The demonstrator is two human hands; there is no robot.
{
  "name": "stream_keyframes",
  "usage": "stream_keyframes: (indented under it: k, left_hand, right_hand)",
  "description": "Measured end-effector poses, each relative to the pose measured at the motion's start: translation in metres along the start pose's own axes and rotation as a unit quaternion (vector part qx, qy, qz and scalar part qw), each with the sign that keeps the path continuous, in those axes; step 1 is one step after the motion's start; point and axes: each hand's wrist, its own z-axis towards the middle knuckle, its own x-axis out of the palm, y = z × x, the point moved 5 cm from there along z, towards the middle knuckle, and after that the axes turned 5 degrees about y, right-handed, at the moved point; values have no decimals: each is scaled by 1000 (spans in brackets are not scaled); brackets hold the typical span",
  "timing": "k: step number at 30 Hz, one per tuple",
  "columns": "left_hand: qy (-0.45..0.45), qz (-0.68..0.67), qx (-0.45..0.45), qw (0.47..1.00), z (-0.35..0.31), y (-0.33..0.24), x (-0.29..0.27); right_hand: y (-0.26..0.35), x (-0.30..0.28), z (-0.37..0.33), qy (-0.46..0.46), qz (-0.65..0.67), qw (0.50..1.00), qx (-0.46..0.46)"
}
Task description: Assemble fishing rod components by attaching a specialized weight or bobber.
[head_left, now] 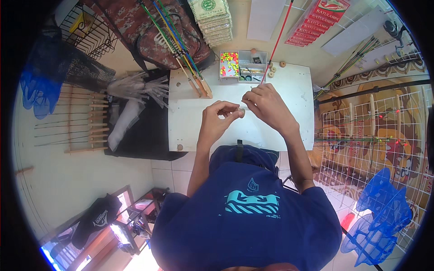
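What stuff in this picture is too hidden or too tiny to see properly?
- Head view: the small thing pinched by the left hand is too tiny to identify.
- Head view: the right hand covers whatever its fingers hold.
- Head view: contents of the compartment box are too small, beyond bright beads.
- Head view: the white table has its near edge hidden by the person's blue shirt.

Item pinched between left hand [219, 118] and right hand [267, 105] too small to identify.

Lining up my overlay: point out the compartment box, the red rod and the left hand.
compartment box [253, 67]: head view, its grey right half.
red rod [278, 38]: head view, mid-shaft.
left hand [217, 119]: head view, back of the hand.
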Motion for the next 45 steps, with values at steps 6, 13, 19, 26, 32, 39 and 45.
stream_keyframes:
  k: [6, 13, 19, 26, 32, 39, 45]
  left_hand:
    - [-70, 141, 5, 987, 1, -1, 3]
    - [-95, 233, -9, 968, -4, 25, 4]
    - [-91, 257, -16, 962, -9, 46, 4]
    - [-124, 121, -33, 984, 3, 78, 6]
    - [-212, -417, -28, 884, 34, 113, -5]
    - [-101, -763, 27, 637, 50, 75, -11]
    - [108, -743, 129, 648, 12, 33, -15]
  right_hand:
    - [1, -6, 1, 10, -8, 1000, 12]
    - [-8, -19, 3, -36, -35, 999, -20]
    - [-11, -30, 8, -32, -82, 996, -23]
    - [-3, -36, 7, -67, -87, 993, -46]
    - [7, -38, -1, -80, -56, 994, -49]
    - [-9, -18, 0, -44, -47, 997, -35]
    - [-29, -14, 7, -50, -50, 997, -24]
